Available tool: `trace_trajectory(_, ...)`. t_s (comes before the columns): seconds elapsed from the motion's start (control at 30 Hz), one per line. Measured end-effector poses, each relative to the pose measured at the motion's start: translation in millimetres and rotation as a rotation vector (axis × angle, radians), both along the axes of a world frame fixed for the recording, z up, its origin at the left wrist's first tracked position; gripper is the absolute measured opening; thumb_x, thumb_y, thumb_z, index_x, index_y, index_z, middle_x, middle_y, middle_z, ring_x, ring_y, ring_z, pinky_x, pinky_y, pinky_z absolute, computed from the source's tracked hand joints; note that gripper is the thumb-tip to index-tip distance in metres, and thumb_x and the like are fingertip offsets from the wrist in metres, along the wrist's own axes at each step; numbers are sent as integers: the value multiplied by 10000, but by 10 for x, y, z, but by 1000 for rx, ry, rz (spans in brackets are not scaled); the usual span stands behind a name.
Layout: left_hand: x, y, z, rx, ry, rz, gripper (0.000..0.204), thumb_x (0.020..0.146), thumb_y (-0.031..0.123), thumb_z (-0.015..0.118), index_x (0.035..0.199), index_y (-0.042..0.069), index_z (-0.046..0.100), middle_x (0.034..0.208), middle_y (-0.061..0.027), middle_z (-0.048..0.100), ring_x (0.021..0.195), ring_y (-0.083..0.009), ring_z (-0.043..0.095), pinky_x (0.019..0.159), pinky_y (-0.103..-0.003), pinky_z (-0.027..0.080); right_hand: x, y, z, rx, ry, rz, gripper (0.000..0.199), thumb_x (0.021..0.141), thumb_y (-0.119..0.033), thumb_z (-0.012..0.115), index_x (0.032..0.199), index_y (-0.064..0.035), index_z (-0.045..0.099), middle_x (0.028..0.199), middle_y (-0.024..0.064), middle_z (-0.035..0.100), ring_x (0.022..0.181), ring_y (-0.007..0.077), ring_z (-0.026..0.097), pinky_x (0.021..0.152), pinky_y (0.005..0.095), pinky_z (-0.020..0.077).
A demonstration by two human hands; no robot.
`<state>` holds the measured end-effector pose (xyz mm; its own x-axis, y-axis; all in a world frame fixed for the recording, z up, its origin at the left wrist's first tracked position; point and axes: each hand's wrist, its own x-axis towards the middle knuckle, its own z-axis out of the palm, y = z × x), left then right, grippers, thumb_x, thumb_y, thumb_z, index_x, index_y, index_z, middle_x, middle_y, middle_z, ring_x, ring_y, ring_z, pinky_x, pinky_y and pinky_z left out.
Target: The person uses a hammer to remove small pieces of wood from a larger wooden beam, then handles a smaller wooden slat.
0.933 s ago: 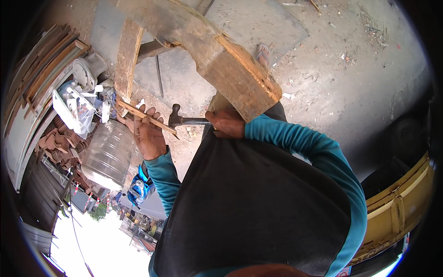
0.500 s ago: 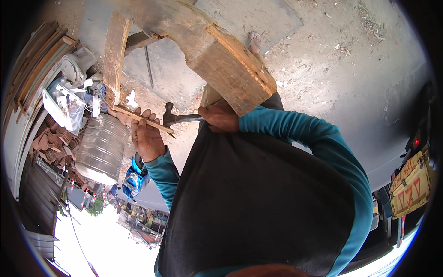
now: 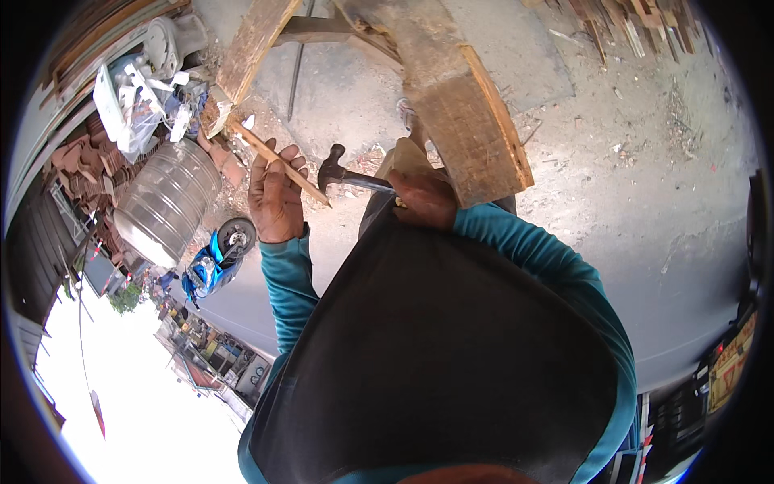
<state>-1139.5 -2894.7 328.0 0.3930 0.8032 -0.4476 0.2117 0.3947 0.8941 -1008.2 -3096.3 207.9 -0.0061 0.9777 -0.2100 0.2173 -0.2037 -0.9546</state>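
Observation:
My left hand [image 3: 278, 198] is closed around a thin wooden strip [image 3: 300, 178], thumb across its front. The strip slopes down to the right, and its upper end lies by the foot of a wooden board [image 3: 256, 50]. In my right hand [image 3: 426, 198] is the dark handle of a claw hammer [image 3: 355, 177]. Its head points left, close beside the strip's lower end; I cannot tell whether they touch. Just above my right hand, a thick, worn wooden beam [image 3: 466, 133] with a pale edge reaches toward me.
A ribbed metal drum [image 3: 168, 202] lies at the left, near stacked roof tiles [image 3: 85, 165] and white plastic items [image 3: 129, 109]. A blue motorbike [image 3: 211, 262] stands beyond my left forearm. Wood scraps [image 3: 637, 24] lie at the far right on the dusty ground.
The view has shifted, bringing more of the motorbike and the wood scraps into sight. The strip slopes more steeply, with my left thumb now over it. My right hand still grips the hammer.

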Motion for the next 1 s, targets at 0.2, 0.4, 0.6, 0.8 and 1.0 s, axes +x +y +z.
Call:
trace_trajectory(0.2, -238, 329, 318, 129, -191, 48, 362, 1000, 167, 597, 1323, 15, 534, 1169, -175, 681, 955, -199, 683, 832, -315, 553, 24, 248, 261, -77, -77, -6, 482, 823, -271, 729, 1122, 11, 476, 868, 236, 646, 840, 438, 646, 757, 491, 510)
trace_trajectory(0.4, -812, 722, 390, 138, -334, 93, 436, 1001, 176, 592, 1387, -8, 502, 1212, -174, 664, 978, -203, 672, 858, -319, 548, -158, 539, 306, -308, -236, -130, 427, 816, -288, 748, 1022, 5, 516, 846, 261, 660, 848, 435, 664, 736, 483, 515)
trace_trajectory(0.6, -1374, 1100, 427, 172, -441, 158, 514, 1003, 199, 586, 1436, -37, 441, 1259, -177, 639, 1012, -206, 649, 889, -317, 526, -495, 936, 383, -279, -345, -136, 394, 795, -286, 777, 951, -1, 552, 819, 233, 664, 789, 404, 673, 718, 464, 521)
trace_trajectory(0.8, -1823, 1346, 432, 206, -537, 212, 551, 1004, 211, 582, 1464, -35, 402, 1302, -187, 613, 1032, -210, 648, 899, -310, 526, -761, 1270, 393, -187, -441, -55, 382, 791, -274, 792, 926, -5, 555, 788, 207, 673, 758, 392, 679, 679, 457, 525)
trace_trajectory(1.0, -1983, 1446, 424, 241, -558, 248, 566, 1003, 216, 585, 1468, -38, 386, 1325, -189, 598, 1050, -208, 649, 888, -300, 541, -769, 1415, 378, -138, -427, -54, 386, 793, -271, 799, 914, 1, 553, 778, 198, 678, 741, 385, 680, 668, 452, 524)
